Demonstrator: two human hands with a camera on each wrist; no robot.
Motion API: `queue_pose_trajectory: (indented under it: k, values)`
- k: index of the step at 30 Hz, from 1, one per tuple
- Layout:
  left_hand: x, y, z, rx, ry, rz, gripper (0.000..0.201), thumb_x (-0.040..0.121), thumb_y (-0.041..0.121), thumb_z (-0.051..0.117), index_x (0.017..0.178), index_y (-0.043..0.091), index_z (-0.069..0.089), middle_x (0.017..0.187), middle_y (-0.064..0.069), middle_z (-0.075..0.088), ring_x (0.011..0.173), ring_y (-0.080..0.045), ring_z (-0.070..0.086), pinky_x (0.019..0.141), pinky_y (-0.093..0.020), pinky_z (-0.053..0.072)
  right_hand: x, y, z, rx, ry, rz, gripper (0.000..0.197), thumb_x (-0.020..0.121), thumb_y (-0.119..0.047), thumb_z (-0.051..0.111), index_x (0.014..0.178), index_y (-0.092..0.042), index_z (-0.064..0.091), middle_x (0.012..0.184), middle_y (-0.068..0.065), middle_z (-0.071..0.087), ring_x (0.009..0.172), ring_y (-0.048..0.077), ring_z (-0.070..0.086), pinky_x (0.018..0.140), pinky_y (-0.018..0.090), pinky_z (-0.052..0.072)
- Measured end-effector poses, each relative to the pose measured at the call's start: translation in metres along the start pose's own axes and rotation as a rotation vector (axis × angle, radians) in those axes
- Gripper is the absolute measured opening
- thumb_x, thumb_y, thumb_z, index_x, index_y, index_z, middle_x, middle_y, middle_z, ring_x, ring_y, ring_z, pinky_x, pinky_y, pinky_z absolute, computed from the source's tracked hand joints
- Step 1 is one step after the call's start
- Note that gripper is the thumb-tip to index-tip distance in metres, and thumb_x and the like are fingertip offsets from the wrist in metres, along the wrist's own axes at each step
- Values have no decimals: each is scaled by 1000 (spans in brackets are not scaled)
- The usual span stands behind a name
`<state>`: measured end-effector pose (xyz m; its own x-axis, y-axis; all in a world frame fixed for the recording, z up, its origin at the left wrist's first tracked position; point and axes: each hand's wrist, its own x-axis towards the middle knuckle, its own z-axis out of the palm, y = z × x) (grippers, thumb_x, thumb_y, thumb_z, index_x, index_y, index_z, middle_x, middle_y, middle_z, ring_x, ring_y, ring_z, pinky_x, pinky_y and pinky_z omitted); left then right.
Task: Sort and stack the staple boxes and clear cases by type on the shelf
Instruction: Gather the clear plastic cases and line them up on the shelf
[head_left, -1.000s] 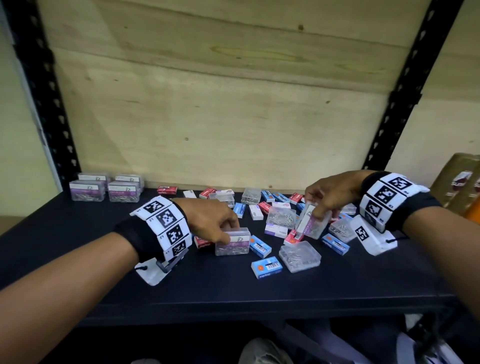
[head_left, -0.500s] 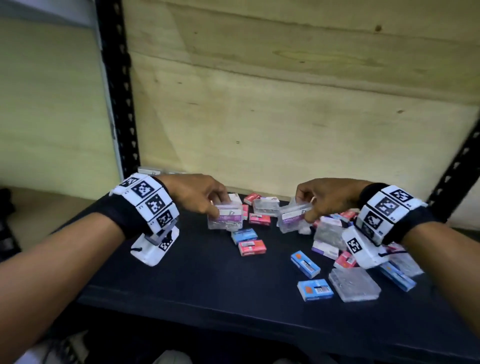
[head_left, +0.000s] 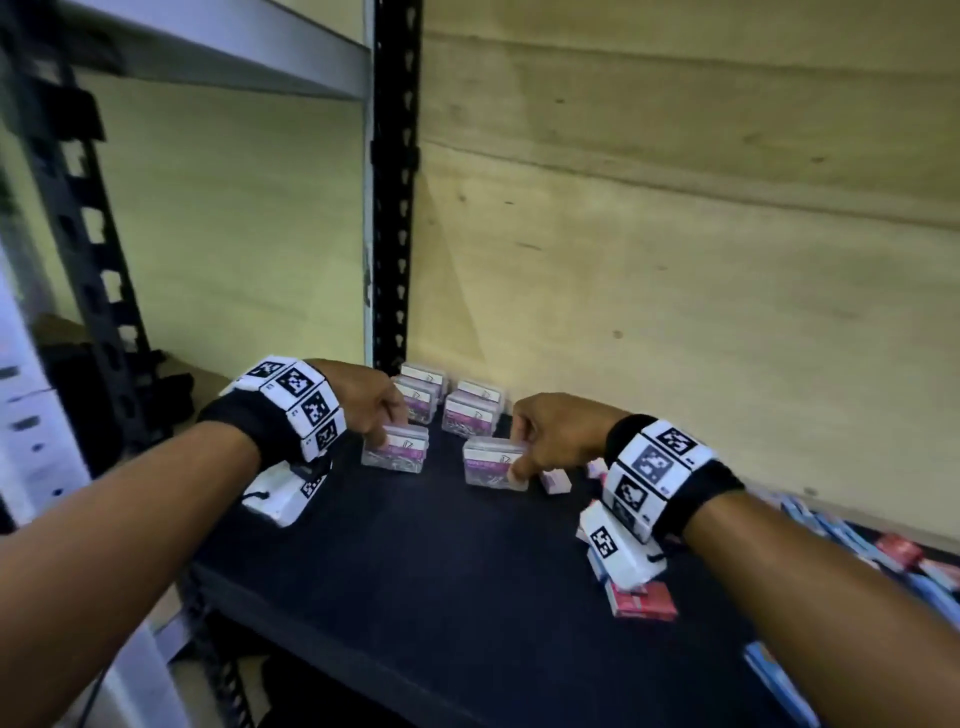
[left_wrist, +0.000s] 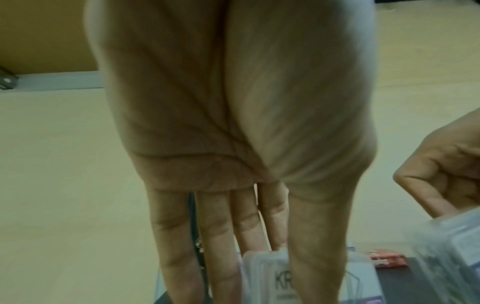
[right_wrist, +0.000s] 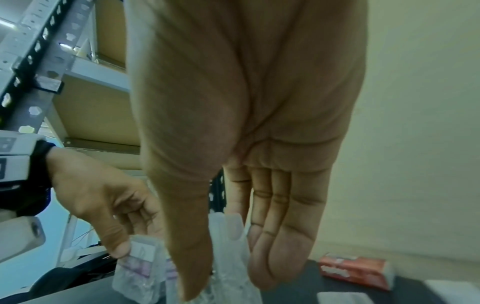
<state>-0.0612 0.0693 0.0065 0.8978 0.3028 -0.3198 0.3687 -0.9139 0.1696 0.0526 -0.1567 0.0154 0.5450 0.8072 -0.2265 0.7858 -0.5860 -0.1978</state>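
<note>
Black shelf (head_left: 441, 597), plywood back wall (head_left: 675, 260)

Clear cases (head_left: 396, 450) purple-labelled; staple box (head_left: 644, 606) red; shelf (head_left: 441, 571) black.

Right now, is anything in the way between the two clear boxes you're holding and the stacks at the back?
Nothing visible. The left hand holds one clear case, the right hand another, and only bare shelf separates them from the stacks.
</note>
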Motion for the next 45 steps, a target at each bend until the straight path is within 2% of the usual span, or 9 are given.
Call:
queue_pose_trajectory:
  k: [5, 8, 12, 15, 19, 29, 36, 40, 45]
  values:
    - [12, -21, 0, -41, 13, -19, 35, 86, 20, 73, 119, 23, 62, 106, 9, 62, 97, -10, 57, 86, -24, 44, 35, -20, 13, 19, 10, 19, 36, 77, -35, 81, 98, -19, 57, 99, -1, 59, 84, 17, 53, 58, 26, 38]
    - [17, -28, -2, -52, 37, -23, 38, 86, 20, 72, 122, 24, 61, 107, 10, 59, 95, -8, 54, 82, -22, 40, 48, -26, 16, 32, 22, 26, 36, 79, -35, 80, 101, -17, 58, 106, 0, 61, 90, 18, 54, 67, 28, 40]
    - [21, -29, -4, -11, 86, -4, 39, 88, 19, 71, 126, 23, 60, 114, 8, 59, 97, -7, 51, 84, -21, 37, 57, -29, 18, 35, 39, 53, 31, 79, -35, 80, 76, -18, 54, 74, -4, 52, 72, 16, 49, 55, 27, 35]
    - [23, -31, -3, -10, 137, 14, 42, 87, 20, 72, 128, 26, 60, 126, 6, 60, 102, -9, 54, 86, -21, 38, 57, -29, 16, -1, 36, 59, 33, 81, -37, 78, 96, -10, 65, 92, 7, 65, 78, 18, 56, 67, 31, 46]
    - [24, -31, -1, -34, 187, 59, 42, 81, 17, 78, 119, 26, 62, 119, 4, 59, 100, -12, 55, 80, -23, 40, 53, -27, 15, -34, 87, 6, 49, 81, -38, 78, 117, -8, 63, 111, 11, 66, 101, 28, 63, 87, 38, 51]
    - [29, -31, 5, 3, 279, 143, 32, 75, 9, 81, 97, 22, 63, 95, 7, 59, 90, -11, 56, 72, -22, 41, 53, -30, 15, 41, 159, -113, 23, 83, -24, 79, 100, -21, 63, 98, -6, 61, 94, 14, 60, 82, 28, 50]
    - [35, -30, 6, 31, 300, 160, 31, 76, 13, 81, 96, 23, 59, 94, 7, 56, 88, -10, 54, 72, -21, 41, 57, -34, 19, 41, 186, -95, 24, 82, -24, 79, 99, -20, 63, 95, -5, 60, 91, 15, 60, 76, 27, 49]
    - [39, -32, 7, 34, 312, 156, 32, 76, 14, 81, 100, 21, 61, 97, 6, 57, 89, -11, 55, 73, -21, 41, 62, -38, 21, 23, 214, -89, 24, 83, -23, 78, 98, -19, 60, 95, -4, 59, 87, 14, 56, 69, 24, 40]
    - [39, -33, 8, 31, 341, 161, 31, 78, 14, 80, 102, 21, 61, 100, 6, 57, 91, -11, 54, 76, -22, 43, 64, -41, 22, -18, 229, -98, 28, 84, -23, 77, 106, -15, 61, 106, 3, 63, 88, 17, 55, 71, 27, 39]
